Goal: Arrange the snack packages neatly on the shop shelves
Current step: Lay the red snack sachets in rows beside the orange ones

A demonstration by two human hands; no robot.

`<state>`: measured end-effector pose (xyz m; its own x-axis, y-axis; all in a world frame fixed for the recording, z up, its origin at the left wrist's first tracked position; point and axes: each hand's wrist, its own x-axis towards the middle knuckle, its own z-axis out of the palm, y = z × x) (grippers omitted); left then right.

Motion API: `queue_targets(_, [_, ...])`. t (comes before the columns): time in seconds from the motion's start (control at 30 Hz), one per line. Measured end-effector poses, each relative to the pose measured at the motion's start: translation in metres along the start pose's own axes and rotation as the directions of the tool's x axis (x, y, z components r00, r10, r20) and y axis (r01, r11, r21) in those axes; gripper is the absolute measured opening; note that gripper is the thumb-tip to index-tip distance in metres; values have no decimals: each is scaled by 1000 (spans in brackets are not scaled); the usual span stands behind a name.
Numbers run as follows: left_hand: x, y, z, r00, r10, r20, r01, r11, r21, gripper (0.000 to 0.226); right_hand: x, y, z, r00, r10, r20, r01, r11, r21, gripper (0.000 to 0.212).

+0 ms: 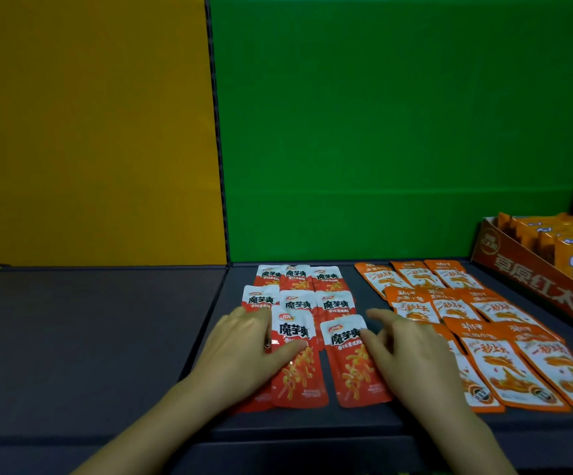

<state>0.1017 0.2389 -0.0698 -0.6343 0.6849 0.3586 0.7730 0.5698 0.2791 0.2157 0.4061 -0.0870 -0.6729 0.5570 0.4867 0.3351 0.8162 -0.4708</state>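
Red snack packets (pixel 299 296) already lie in overlapping rows on the shelf (pixel 106 337) beside orange packets (pixel 484 320), with seemingly only the front row left: the left hand (pixel 244 344) presses flat, fingers together, while the right hand (pixel 412 351), fingers spread, touches the tilted front-right packet (pixel 353 365).

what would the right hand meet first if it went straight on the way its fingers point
Likely the front right red packet, whose edge the right hand seems to touch now; beyond it, the red packet behind.
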Motion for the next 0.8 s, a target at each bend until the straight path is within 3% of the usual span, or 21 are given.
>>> queue_targets(0.13, [-2, 2, 2, 999, 30, 28, -31, 997, 69, 43, 0, 1, 3, 999, -47, -1, 46, 994, -98, 34])
queue_targets(0.33, [1, -4, 12, 994, 88, -62, -73, 974, 213, 44, 0, 0, 4, 994, -98, 56, 109, 961, -255, 33])
queue_targets(0.5, [2, -4, 14, 988, 116, -103, -87, 964, 250, 42, 0, -2, 3, 989, -112, 98, 135, 952, -274, 32])
queue_targets(0.67, [5, -8, 27, 936, 248, -250, -153, 926, 345, 40, 0, -2, 4, 986, -129, 109, 155, 945, -288, 30])
queue_targets(0.8, [3, -10, 29, 912, 294, -287, -176, 911, 373, 40, -1, -4, 3, 988, -131, 87, 149, 953, -264, 30])
